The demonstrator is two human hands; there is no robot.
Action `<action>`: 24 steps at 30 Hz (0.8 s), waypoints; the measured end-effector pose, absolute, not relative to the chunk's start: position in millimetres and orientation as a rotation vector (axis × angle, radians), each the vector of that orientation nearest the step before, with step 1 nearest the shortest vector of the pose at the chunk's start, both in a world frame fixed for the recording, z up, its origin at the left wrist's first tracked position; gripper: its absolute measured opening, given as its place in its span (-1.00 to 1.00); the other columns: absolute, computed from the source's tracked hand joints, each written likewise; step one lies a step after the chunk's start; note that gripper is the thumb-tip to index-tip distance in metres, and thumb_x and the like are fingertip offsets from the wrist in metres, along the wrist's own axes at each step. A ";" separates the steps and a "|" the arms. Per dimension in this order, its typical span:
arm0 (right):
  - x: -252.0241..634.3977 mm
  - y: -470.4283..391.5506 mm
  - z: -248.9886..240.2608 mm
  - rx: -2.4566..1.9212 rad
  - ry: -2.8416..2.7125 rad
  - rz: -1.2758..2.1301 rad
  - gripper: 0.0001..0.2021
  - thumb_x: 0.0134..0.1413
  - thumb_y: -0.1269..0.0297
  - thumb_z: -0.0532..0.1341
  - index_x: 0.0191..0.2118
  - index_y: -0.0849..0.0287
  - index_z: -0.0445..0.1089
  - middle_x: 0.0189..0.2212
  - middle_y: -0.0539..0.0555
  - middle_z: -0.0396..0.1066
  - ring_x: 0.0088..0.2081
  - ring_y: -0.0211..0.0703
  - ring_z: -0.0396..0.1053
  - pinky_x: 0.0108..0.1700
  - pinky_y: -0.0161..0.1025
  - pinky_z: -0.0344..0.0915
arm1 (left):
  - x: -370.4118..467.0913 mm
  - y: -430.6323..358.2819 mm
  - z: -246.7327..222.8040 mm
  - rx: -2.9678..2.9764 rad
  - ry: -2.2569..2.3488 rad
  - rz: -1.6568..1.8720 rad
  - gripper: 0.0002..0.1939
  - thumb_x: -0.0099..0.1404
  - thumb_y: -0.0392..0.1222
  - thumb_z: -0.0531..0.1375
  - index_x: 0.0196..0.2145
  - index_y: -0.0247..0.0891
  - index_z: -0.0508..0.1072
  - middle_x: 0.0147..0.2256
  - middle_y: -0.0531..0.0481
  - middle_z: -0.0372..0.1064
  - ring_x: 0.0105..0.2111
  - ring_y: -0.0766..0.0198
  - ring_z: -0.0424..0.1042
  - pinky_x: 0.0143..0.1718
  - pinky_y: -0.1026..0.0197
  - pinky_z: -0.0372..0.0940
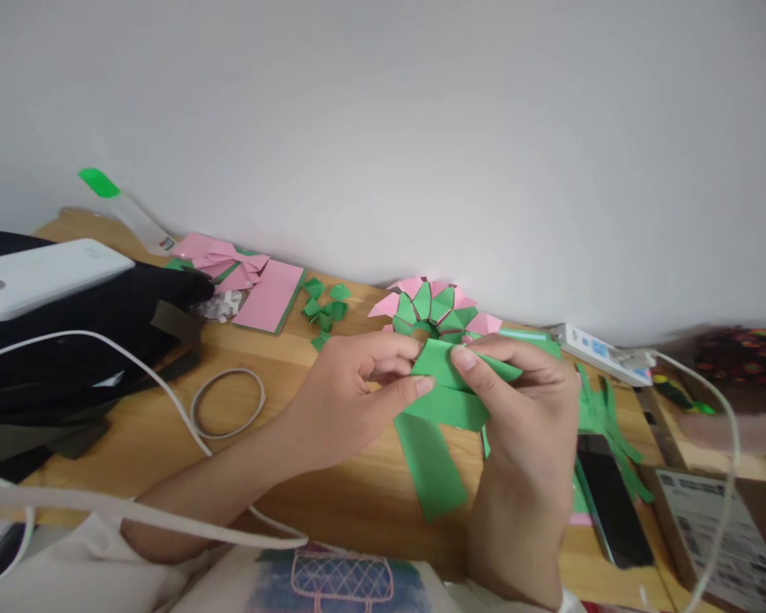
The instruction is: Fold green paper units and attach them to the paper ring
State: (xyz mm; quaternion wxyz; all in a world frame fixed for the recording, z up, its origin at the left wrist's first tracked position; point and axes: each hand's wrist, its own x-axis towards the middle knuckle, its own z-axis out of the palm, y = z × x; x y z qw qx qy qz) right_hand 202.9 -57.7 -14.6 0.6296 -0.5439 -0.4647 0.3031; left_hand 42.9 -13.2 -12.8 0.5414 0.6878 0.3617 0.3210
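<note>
A folded piece of green paper (pixel 450 407) is held up between both hands above the wooden table. My left hand (pixel 357 396) pinches its left edge with thumb and fingers. My right hand (pixel 527 409) grips the right part, its thumb pressing on the upper fold. Below the held paper, a green paper strip (pixel 431 464) lies on the table. Just behind my hands sits a ring of folded pink and green paper pieces (pixel 425 305), its front partly hidden by the held paper.
Small green folded pieces (pixel 324 311), pink sheets (pixel 271 295) and a black bag with a white power bank (pixel 51 277) are at left. At right are a power strip (pixel 603 353), green strips (pixel 613 426), a phone (pixel 613 502) and another person's arm (pixel 728 432). White cables cross the table.
</note>
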 end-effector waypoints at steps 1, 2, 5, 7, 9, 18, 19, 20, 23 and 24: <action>202.8 -57.5 -15.0 -1.247 -1.060 0.692 -0.88 -0.10 0.38 0.44 -0.47 -0.04 0.58 -0.59 -0.16 0.49 -0.50 -0.37 0.38 -0.44 -0.41 0.33 | 42.9 -13.3 -13.1 1.640 0.865 0.762 -0.87 0.23 -0.16 0.19 -0.44 -0.24 0.42 -0.51 0.07 0.42 -0.42 0.26 0.44 -0.43 0.29 0.29; 202.7 -57.3 -15.3 -1.247 -1.054 0.693 -0.88 -0.10 0.38 0.44 -0.47 -0.03 0.58 -0.59 -0.16 0.48 -0.49 -0.36 0.38 -0.44 -0.41 0.33 | 43.1 -13.5 -13.3 1.643 0.870 0.764 -0.86 0.23 -0.16 0.18 -0.44 -0.25 0.42 -0.51 0.07 0.42 -0.42 0.26 0.44 -0.43 0.29 0.29; 202.4 -56.5 -15.0 -1.239 -1.033 0.725 -0.87 -0.12 0.39 0.44 -0.48 -0.03 0.58 -0.59 -0.16 0.49 -0.50 -0.36 0.39 -0.44 -0.41 0.33 | 43.8 -14.2 -13.4 1.625 0.873 0.766 -0.85 0.23 -0.16 0.18 -0.46 -0.25 0.41 -0.51 0.06 0.42 -0.43 0.25 0.43 -0.44 0.29 0.29; 202.4 -55.8 -13.9 -1.226 -1.031 0.753 -0.86 -0.13 0.40 0.44 -0.50 -0.03 0.57 -0.58 -0.17 0.50 -0.51 -0.37 0.40 -0.45 -0.41 0.34 | 44.3 -14.4 -13.5 1.607 0.871 0.765 -0.84 0.23 -0.16 0.17 -0.48 -0.24 0.41 -0.52 0.06 0.41 -0.42 0.24 0.44 -0.44 0.28 0.30; 202.9 -54.9 -12.7 -1.215 -1.036 0.775 -0.84 -0.15 0.42 0.44 -0.50 -0.05 0.58 -0.56 -0.16 0.53 -0.50 -0.36 0.42 -0.44 -0.42 0.37 | 44.5 -14.0 -13.8 1.580 0.864 0.766 -0.83 0.22 -0.15 0.18 -0.49 -0.24 0.40 -0.53 0.05 0.41 -0.42 0.23 0.44 -0.44 0.27 0.30; 208.5 -54.3 -13.1 -1.203 -1.028 0.808 -0.88 -0.01 0.34 0.38 -0.47 -0.05 0.61 -0.57 -0.12 0.55 -0.56 -0.36 0.39 -0.52 -0.42 0.37 | 46.2 -10.5 -18.3 1.420 0.804 0.801 -0.86 0.15 -0.18 0.24 -0.48 -0.26 0.39 -0.52 0.07 0.41 -0.43 0.26 0.46 -0.44 0.30 0.32; 208.0 -54.5 -13.6 -1.204 -1.018 0.804 -0.89 -0.02 0.34 0.39 -0.47 -0.06 0.62 -0.57 -0.12 0.55 -0.57 -0.36 0.39 -0.52 -0.42 0.37 | 46.4 -10.8 -18.3 1.431 0.815 0.806 -0.87 0.15 -0.18 0.25 -0.48 -0.26 0.40 -0.53 0.06 0.42 -0.44 0.26 0.46 -0.45 0.30 0.32; 207.4 -54.6 -14.0 -1.205 -1.008 0.801 -0.89 -0.02 0.33 0.39 -0.46 -0.06 0.62 -0.57 -0.12 0.55 -0.57 -0.35 0.39 -0.53 -0.41 0.37 | 46.5 -11.2 -18.2 1.444 0.830 0.810 -0.88 0.15 -0.18 0.25 -0.46 -0.26 0.41 -0.53 0.06 0.42 -0.44 0.26 0.45 -0.46 0.30 0.32; 205.4 -54.6 -14.7 -1.211 -0.983 0.787 -0.91 -0.03 0.32 0.40 -0.44 -0.07 0.63 -0.56 -0.11 0.56 -0.56 -0.32 0.39 -0.53 -0.39 0.36 | 46.6 -12.7 -17.2 1.471 0.866 0.813 -0.89 0.14 -0.19 0.26 -0.40 -0.27 0.45 -0.52 0.05 0.45 -0.45 0.27 0.45 -0.46 0.30 0.32; 205.0 -54.6 -15.0 -1.215 -0.980 0.775 -0.91 -0.03 0.32 0.40 -0.44 -0.07 0.63 -0.56 -0.11 0.55 -0.56 -0.33 0.39 -0.52 -0.38 0.35 | 46.6 -13.1 -16.8 1.469 0.867 0.812 -0.89 0.14 -0.19 0.27 -0.38 -0.28 0.46 -0.51 0.05 0.45 -0.45 0.27 0.45 -0.46 0.30 0.32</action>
